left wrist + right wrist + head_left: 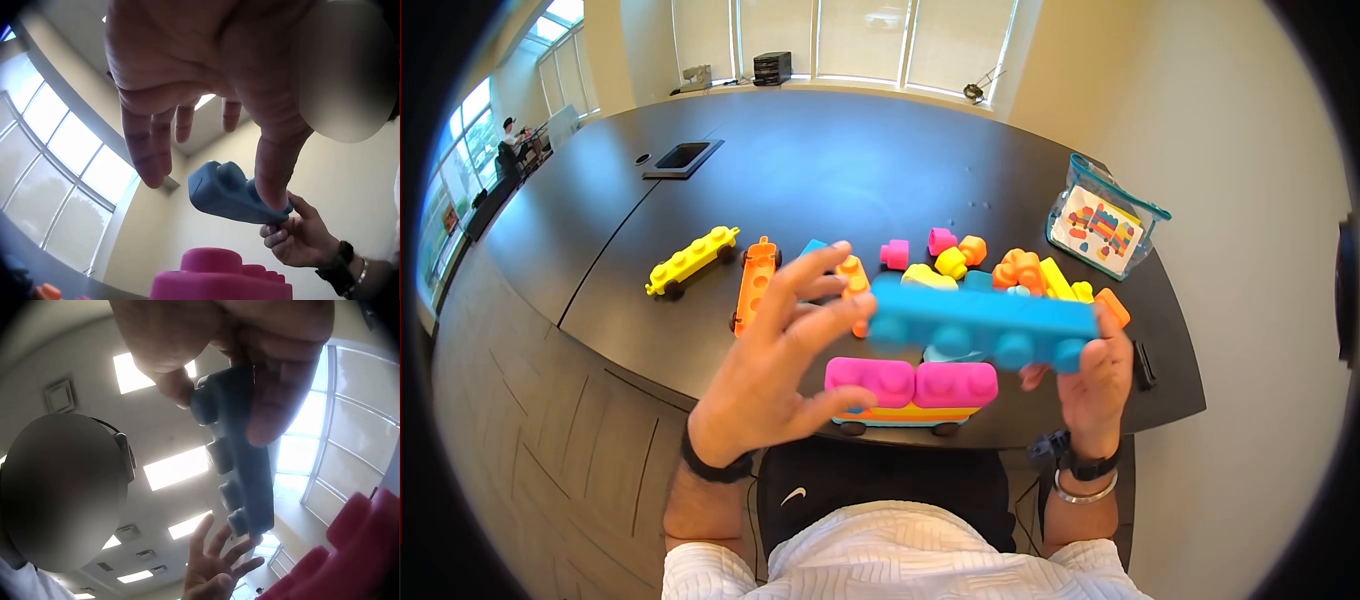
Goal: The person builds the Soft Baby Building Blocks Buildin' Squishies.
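Observation:
A long blue toy building block (985,318) with round studs is held in the air above the table. My right hand (1097,390) pinches its right end between thumb and fingers, and the studs face toward my body. The left hand (760,380) is spread near the block's other end, its fingers fairly straight and gripping nothing. In the right wrist view, the left fingertips appear just beyond the block's far end. Below the block stands a wheeled stack of blocks, with two pink blocks (868,380) on top of orange, yellow and blue layers.
A yellow wheeled base (695,260) and an orange wheeled base (755,290) lie to the left. Several loose blocks, including a pink block (894,254), lie behind the stack. A clear zip bag (1100,225) stands at the back right of the dark table (820,150).

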The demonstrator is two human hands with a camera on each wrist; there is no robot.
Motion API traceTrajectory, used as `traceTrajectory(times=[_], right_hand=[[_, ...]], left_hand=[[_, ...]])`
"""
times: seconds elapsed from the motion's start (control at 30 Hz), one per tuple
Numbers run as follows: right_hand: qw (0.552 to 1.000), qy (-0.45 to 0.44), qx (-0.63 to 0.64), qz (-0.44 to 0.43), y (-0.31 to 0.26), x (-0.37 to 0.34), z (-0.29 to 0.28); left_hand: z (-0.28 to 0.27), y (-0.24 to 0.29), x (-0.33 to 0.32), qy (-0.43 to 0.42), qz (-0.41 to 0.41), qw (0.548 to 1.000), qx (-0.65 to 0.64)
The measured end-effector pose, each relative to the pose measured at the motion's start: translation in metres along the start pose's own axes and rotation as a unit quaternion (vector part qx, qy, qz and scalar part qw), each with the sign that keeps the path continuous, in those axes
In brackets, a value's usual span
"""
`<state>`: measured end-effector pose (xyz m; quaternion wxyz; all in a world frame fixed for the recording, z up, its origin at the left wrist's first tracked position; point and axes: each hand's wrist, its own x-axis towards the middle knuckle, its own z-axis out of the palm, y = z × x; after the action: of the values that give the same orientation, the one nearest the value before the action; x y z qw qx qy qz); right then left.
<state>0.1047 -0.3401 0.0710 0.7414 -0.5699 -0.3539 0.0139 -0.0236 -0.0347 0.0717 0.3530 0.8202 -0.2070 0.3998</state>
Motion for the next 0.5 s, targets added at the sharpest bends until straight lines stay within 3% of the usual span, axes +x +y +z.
traceTrajectory(times=[0.07, 0.13, 0.23, 0.27, 0.33, 0.37, 0.43, 0.5], right_hand=[[0.997, -0.05, 0.005, 0.054, 0.002, -0.007, 0.005], [0.996, -0.053, -0.011, 0.069, 0.005, -0.009, 0.006], [0.968, -0.098, -0.22, 0.069, 0.01, -0.006, -0.006], [0.968, -0.097, -0.219, 0.067, 0.01, -0.005, -0.003], [0.953, -0.085, -0.29, -0.011, 0.009, -0.003, 0.011], [0.953, -0.082, -0.29, -0.01, 0.012, -0.001, 0.013], [0.884, -0.18, -0.413, -0.124, 0.018, 0.001, 0.014], [0.885, -0.21, -0.408, -0.081, 0.019, 0.0, 0.014]], left_hand=[[0.004, 0.005, 0.0, 0.014, 0.043, 0.998, -0.043], [-0.005, 0.01, 0.0, -0.137, 0.047, 0.988, 0.061], [-0.012, 0.004, -0.001, -0.162, 0.017, 0.986, 0.035], [-0.014, 0.001, -0.001, -0.165, 0.002, 0.986, 0.019], [-0.018, -0.005, -0.001, -0.186, 0.0, 0.982, 0.021], [-0.018, -0.008, -0.002, -0.207, -0.005, 0.978, 0.022], [-0.016, -0.012, -0.004, -0.234, -0.032, 0.972, 0.014], [-0.017, -0.014, -0.005, -0.26, -0.062, 0.964, 0.006]])
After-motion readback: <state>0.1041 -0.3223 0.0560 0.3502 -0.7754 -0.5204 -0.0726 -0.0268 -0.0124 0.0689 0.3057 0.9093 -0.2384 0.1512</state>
